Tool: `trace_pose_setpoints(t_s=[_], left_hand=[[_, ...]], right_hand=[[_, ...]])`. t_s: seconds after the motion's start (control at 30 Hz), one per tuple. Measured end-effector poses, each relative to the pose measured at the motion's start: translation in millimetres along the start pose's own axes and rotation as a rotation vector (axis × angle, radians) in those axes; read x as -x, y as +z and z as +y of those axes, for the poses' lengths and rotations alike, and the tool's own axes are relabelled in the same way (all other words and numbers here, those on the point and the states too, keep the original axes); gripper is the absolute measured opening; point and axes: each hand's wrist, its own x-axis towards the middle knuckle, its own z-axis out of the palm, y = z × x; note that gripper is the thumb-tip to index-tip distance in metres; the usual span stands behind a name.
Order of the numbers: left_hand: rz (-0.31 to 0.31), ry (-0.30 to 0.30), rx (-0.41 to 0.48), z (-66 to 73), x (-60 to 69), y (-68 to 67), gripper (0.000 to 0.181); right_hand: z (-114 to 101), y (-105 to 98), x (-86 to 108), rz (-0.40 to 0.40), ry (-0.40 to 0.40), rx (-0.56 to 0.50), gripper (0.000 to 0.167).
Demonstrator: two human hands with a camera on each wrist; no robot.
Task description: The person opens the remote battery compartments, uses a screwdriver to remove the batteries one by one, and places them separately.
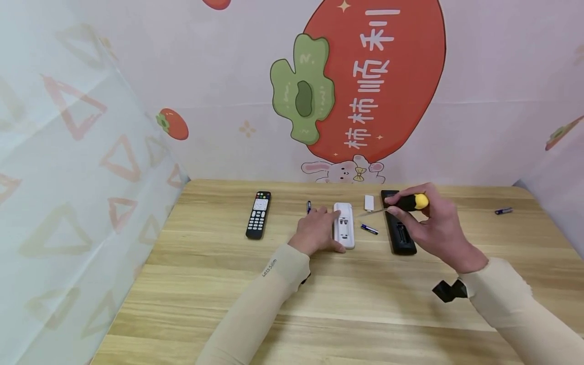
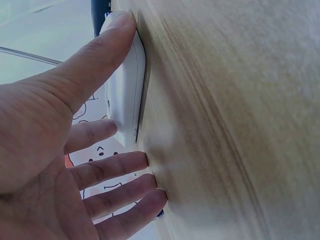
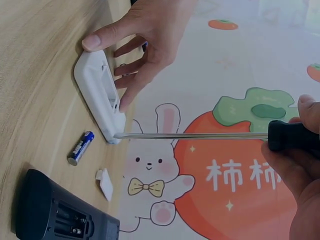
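My left hand [image 1: 319, 230] holds a white remote control [image 1: 344, 238] against the table, thumb at its near end and index finger along its left side. In the left wrist view the other fingers extend towards the tabletop. The white remote lies with its battery compartment uncovered. Above the black remote [image 1: 406, 248], my right hand [image 1: 438, 230] grips a screwdriver [image 1: 412, 203] by its black and yellow handle. Its thin metal shaft [image 3: 200, 136] points left towards the white remote's far end; whether the tip touches cannot be told. Between the remotes lies a blue battery [image 3: 81, 148].
A small white battery cover [image 1: 369, 203] lies behind that battery. The black remote shows an open battery compartment. Another black remote [image 1: 258, 215] lies buttons up at the left. A second battery [image 1: 308, 206] sits beyond my left hand, a third [image 1: 504, 211] far right. A printed backdrop [image 1: 228, 142] stands behind.
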Motion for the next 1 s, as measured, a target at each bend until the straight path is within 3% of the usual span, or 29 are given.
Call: trace_pose_setpoints(t_s=[0.1, 0.3, 0.33, 0.53, 0.77, 1.0], left_hand=[[0.004, 0.001, -0.001, -0.1, 0.1, 0.1, 0.101], [0.001, 0.0, -0.004, -0.2, -0.6, 1.1, 0.101], [0.002, -0.001, -0.002, -0.2, -0.6, 0.9, 0.101], [0.003, -0.008, 0.016, 0.1, 0.7, 0.0, 0.1], [0.003, -0.006, 0.012, 0.0, 0.8, 0.7, 0.1], [0.006, -0.007, 0.017, 0.5, 1.0, -0.2, 0.099]], right_hand=[[-0.4, -1.5, -1.5, -0.001, 0.001, -0.01, 0.049], [-2.5, -3.9, -4.4, 0.002, 0.005, -0.02, 0.053], [-2.9, -4.4, -5.1, 0.005, 0.004, -0.027, 0.06], [-5.5, -9.3, -10.4, 0.015, 0.008, -0.074, 0.059], [-6.4, -16.7, -17.6, 0.018, -0.004, -0.049, 0.059], [-6.0, -26.4, -24.4, 0.013, 0.003, -0.086, 0.044]])
